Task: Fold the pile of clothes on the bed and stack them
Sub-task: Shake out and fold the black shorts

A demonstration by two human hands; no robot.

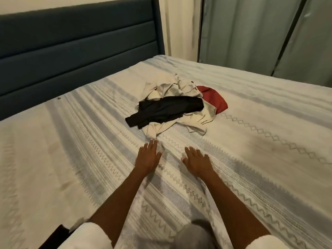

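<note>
A loose pile of clothes lies in the middle of the bed (260, 141): a cream garment (168, 88) underneath, a black garment (167, 109) draped across it, and a red garment (214, 97) poking out at the right. My left hand (148, 156) stretches flat over the patterned bedspread, fingertips just short of the cream garment's near corner. My right hand (196, 161) lies flat beside it, fingers straight, a little further from the pile. Neither hand holds anything.
A dark blue padded headboard (71, 51) runs along the left. Pale curtains (260, 33) hang behind the far side of the bed. Bare striped bedspread surrounds the pile on all sides.
</note>
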